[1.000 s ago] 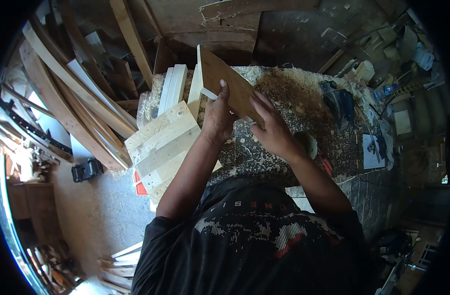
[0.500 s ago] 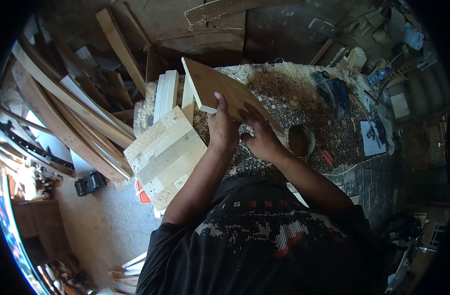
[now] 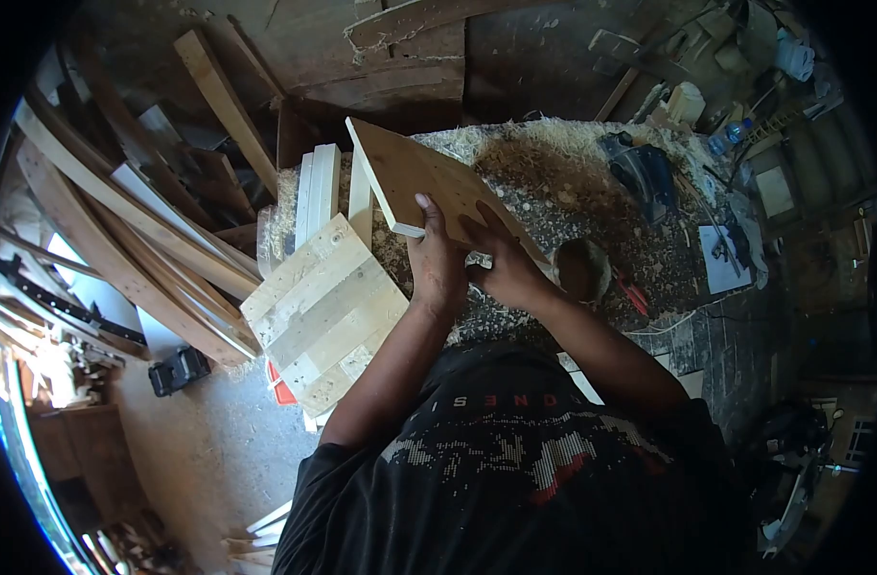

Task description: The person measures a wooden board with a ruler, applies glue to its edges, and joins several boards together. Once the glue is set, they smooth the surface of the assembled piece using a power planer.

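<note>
A woodworking shop: shavings (image 3: 553,153) cover the workbench (image 3: 688,316), planks (image 3: 122,220) lean nearby.

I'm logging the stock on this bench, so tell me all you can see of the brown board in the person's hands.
The brown board is a flat rectangular panel with a smooth tan-brown face and a paler, thin edge, apparently plywood or similar. It is held tilted above the shavings-covered workbench, its far corner pointing away from the person. The left hand grips its near edge, thumb on the face; the right hand holds the lower right edge. No cracks or marks show.
</note>
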### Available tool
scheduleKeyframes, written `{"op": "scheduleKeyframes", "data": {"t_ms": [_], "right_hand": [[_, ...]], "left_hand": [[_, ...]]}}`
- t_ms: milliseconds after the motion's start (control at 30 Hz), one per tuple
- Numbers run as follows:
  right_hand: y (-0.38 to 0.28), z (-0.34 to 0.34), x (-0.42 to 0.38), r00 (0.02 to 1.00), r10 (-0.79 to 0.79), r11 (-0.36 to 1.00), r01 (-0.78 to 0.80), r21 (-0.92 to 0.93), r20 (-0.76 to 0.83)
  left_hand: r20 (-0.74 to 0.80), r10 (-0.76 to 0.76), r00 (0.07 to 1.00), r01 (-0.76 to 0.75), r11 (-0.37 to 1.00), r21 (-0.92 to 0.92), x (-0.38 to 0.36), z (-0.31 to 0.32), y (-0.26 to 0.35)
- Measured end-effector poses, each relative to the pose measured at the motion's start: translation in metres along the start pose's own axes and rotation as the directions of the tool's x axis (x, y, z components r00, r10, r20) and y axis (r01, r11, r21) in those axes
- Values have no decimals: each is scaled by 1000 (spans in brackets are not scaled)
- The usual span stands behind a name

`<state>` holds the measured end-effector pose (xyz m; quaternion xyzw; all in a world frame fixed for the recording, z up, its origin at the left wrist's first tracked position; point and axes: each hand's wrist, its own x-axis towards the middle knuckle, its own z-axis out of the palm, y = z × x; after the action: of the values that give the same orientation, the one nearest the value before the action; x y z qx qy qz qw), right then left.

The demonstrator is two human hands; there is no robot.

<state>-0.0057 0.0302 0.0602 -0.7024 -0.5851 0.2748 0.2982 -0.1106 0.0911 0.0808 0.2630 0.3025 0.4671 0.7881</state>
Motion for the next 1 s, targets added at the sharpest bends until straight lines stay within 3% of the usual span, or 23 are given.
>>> {"op": "scheduleKeyframes", "data": {"t_ms": [167, 367, 467, 567, 600, 633, 700, 800, 900, 933, 1000], "right_hand": [[-2, -3, -8, 999, 18, 999, -17, -32, 27], [-5, -11, -41, 973, -198, 978, 188, -93, -118], [2, -25, -60, 970, -228, 971, 233, 50, -83], [4, -54, -73, 998, -26, 993, 31, 110, -51], [29, -55, -70, 995, 69, 937, -42, 347, -68], [42, -69, -70, 966, 242, 921, -198, 335, -94], [64, -102, -68, 817, 553, 810, -481, 334, -164], [135, -116, -71, 780, 270, 963, -214, 166, -564], [155, -113, -75, 850, 223, 970, -240, 27, -476], [135, -125, -69, 799, 577, 798, -595, -90, -170], [171, -94, -69, 907, 400, 889, -419, -183, -136]], "left_hand": [[-17, -18, 1000, 19, 1000, 3, -4, 3, 1], [-9, 18, 1000, -18, 999, 45, -2, 1, -5], [3, 26, 1000, -26, 999, 31, -1, -1, -1], [-100, 6, 995, -2, 999, 47, 12, -14, -2], [-127, 4, 992, 1, 999, 35, 16, -18, -1], [-88, -53, 995, 57, 997, 46, 14, -18, 8], [-46, -58, 997, 59, 998, 28, 19, -28, 10], [-22, -58, 998, 59, 998, 15, 18, -27, 16], [95, -59, 994, 55, 997, 47, 20, -30, 19], [85, -71, 994, 65, 995, 71, 20, -29, 20], [56, -89, 994, 81, 989, 122, 19, -27, 22]]}}
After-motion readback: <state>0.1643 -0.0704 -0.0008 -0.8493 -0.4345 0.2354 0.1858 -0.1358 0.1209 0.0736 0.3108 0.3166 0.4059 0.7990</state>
